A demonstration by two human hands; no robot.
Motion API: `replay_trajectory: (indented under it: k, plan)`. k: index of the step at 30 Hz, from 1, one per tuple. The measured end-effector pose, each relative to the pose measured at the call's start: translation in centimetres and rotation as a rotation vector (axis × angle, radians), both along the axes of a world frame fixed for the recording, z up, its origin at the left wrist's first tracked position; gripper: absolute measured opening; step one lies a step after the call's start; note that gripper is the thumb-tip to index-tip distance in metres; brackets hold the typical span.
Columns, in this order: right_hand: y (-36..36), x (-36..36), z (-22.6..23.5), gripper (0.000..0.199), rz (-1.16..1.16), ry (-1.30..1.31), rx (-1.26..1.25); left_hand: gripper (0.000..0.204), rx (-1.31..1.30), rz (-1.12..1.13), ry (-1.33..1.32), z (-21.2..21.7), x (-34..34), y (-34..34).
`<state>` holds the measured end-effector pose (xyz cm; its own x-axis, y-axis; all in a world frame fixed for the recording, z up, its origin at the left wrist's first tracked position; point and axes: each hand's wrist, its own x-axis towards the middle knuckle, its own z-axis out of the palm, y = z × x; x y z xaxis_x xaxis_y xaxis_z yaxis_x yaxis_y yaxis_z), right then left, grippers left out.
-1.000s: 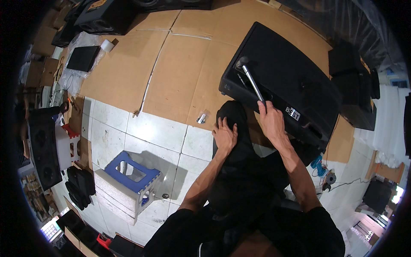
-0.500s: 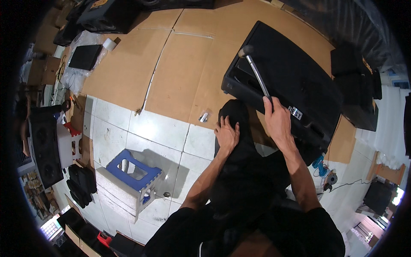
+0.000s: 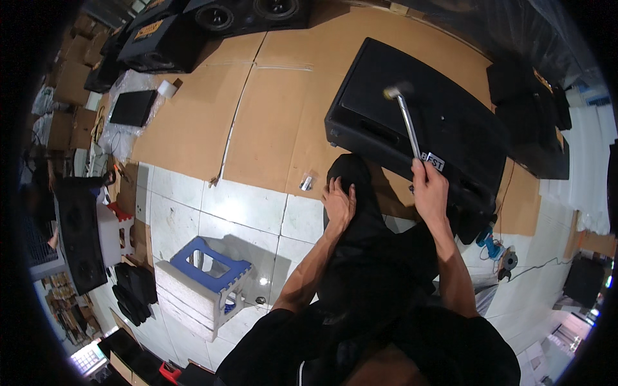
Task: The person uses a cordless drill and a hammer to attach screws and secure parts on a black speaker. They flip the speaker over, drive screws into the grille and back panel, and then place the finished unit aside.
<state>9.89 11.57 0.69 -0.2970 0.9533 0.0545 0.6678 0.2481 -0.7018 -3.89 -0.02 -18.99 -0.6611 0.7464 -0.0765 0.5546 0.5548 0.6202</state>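
Observation:
My right hand (image 3: 430, 192) is wrapped round the grip of a mallet (image 3: 408, 123). The mallet has a bright metal shaft, and its small head, pale at one end, is smeared by motion above a large black speaker cabinet (image 3: 373, 67). I cannot tell whether the head touches the cabinet. The cabinet lies in front of me, to the right, with a small black-and-white label near my right hand. On my dark-clothed knee rests my left hand (image 3: 338, 204), fingers lightly spread and holding nothing.
Cardboard (image 3: 270, 122) covers the floor ahead, with a small plastic packet (image 3: 308, 181) on it. A blue-topped folding stool (image 3: 235, 273) stands at left. More speakers (image 3: 244, 16) line the far side. A teal power tool (image 3: 490, 244) and a cable lie at right.
The mallet head has shifted right and nearer over the cabinet, and my right hand has moved slightly right and nearer. My left hand stays on the knee. The view has tilted a little.

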Motion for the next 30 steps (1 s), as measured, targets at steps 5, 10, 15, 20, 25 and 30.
replay_trajectory:
  k: [5, 10, 15, 20, 25, 30]
  plan:
    - [-5.6, 8.9, -0.8, 0.034, -0.387, 0.400, -0.442, 0.014, 0.435, -0.228, -0.038, 7.5, 2.2, 3.8]
    - [-11.2, 15.4, -2.1, 0.039, -0.679, 0.535, -0.461, 0.010, 0.724, -0.460, -0.091, 14.2, 5.7, 11.1]
    - [-13.9, 17.5, -1.7, 0.040, -0.784, 0.580, -0.422, 0.019, 0.522, -0.498, 0.082, 13.8, 7.6, 20.3]
    - [-14.8, 18.3, -2.5, 0.040, -0.826, 0.640, -0.439, 0.022, 0.299, -0.494, 0.198, 13.2, 9.2, 23.1]
    - [-14.9, 18.4, -2.2, 0.039, -0.828, 0.628, -0.465, 0.012, 0.377, -0.503, 0.236, 11.5, 8.9, 23.1]
    - [-16.3, 20.4, -2.9, 0.041, -0.918, 0.667, -0.433, 0.012, 0.585, -0.543, 0.225, 13.1, 11.9, 21.6]
